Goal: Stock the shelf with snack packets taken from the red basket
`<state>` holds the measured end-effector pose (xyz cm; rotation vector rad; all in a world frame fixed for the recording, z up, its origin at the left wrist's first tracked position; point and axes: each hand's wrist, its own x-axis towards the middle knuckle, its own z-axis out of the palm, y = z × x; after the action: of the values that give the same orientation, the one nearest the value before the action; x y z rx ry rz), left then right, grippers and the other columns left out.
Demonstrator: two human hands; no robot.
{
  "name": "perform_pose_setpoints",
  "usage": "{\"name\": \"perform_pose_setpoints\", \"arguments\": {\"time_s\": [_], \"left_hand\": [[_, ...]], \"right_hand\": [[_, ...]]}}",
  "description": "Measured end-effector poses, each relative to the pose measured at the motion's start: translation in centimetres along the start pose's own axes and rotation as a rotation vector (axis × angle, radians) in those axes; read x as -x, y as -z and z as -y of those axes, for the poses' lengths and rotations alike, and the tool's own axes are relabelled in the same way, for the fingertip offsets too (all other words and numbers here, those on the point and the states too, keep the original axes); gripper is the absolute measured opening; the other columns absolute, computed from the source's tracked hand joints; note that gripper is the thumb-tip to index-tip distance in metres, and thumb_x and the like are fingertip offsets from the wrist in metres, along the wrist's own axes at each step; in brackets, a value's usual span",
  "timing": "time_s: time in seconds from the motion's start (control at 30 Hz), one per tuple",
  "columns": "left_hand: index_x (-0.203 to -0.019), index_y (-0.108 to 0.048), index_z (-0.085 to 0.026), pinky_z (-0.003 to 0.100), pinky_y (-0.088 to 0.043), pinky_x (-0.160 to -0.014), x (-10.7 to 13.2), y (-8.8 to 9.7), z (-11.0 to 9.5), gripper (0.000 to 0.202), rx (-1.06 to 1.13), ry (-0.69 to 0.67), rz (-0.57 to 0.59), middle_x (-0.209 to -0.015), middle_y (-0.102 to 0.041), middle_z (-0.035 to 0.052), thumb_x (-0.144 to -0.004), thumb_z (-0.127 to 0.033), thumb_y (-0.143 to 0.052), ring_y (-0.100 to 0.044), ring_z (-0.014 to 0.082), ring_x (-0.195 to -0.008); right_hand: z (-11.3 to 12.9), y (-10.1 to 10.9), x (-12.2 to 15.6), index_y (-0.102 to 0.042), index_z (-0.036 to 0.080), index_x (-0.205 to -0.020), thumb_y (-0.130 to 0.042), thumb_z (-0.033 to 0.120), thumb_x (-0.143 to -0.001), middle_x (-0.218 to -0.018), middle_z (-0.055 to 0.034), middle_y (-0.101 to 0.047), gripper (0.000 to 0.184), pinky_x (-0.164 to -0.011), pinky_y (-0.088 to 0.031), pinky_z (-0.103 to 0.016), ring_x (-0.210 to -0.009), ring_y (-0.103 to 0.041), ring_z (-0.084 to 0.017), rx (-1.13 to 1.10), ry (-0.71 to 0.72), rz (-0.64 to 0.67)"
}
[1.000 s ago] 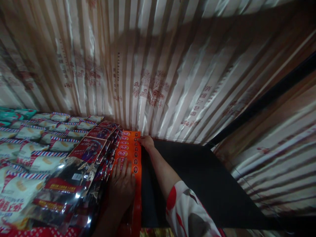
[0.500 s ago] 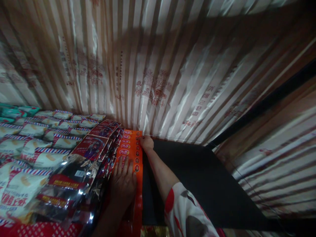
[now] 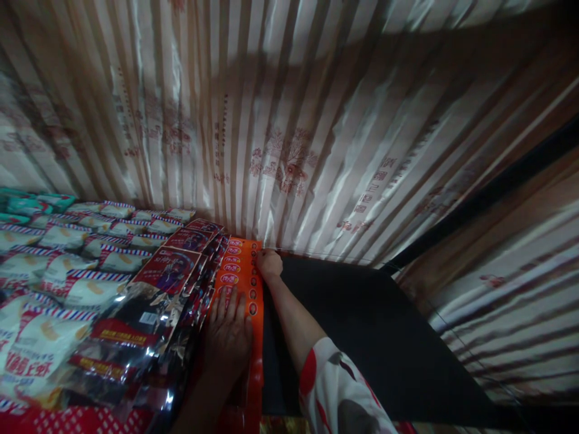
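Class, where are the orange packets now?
In the head view, the orange packets lie low, left of centre, between the dark red packets and the black surface, with the left hand flat on them.

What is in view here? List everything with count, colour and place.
orange packets: one overlapped row, orange, centre, beside the black surface
dark packets: several, red and black, left of the orange row
pale packets: many, white with red-blue striped edges, far left
teal packets: a few, far left corner
black surface: one, right of centre
striped sheet: one, cream and brown, behind
left hand: flat on the orange row
right hand: at the row's far end; red-white sleeve
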<state>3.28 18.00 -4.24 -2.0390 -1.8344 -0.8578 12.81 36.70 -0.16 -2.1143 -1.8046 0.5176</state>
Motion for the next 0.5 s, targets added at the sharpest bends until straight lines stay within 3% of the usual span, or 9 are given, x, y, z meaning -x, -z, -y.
{"name": "perform_pose_setpoints", "arguments": {"time_s": [0.33,0.5], "left_hand": [[-0.128,-0.048,-0.013,0.047,-0.028,-0.109,-0.09,0.34,0.0,0.045,0.022,-0.003,0.029,-0.137,-0.047,0.0112,-0.086,-0.028,-0.041,-0.029,0.0275,-0.134],[-0.128,-0.047,-0.013,0.047,-0.031,-0.107,0.03,0.19,0.15,0.045,-0.016,-0.035,-0.025,-0.136,-0.047,0.0115,-0.086,-0.029,-0.041,-0.032,0.0269,-0.133]], "right_hand": [[0.14,0.05,-0.36,-0.07,0.019,-0.096,-0.048,0.035,-0.083,-0.098,-0.012,-0.069,0.03,-0.076,-0.049,-0.031,-0.093,-0.064,-0.024,-0.028,-0.065,-0.027],[0.25,-0.3,-0.27,-0.068,0.018,-0.095,-0.048,0.037,-0.084,-0.096,-0.0129,-0.069,0.029,-0.075,-0.049,-0.032,-0.09,-0.065,-0.024,-0.033,-0.055,-0.057]]}}
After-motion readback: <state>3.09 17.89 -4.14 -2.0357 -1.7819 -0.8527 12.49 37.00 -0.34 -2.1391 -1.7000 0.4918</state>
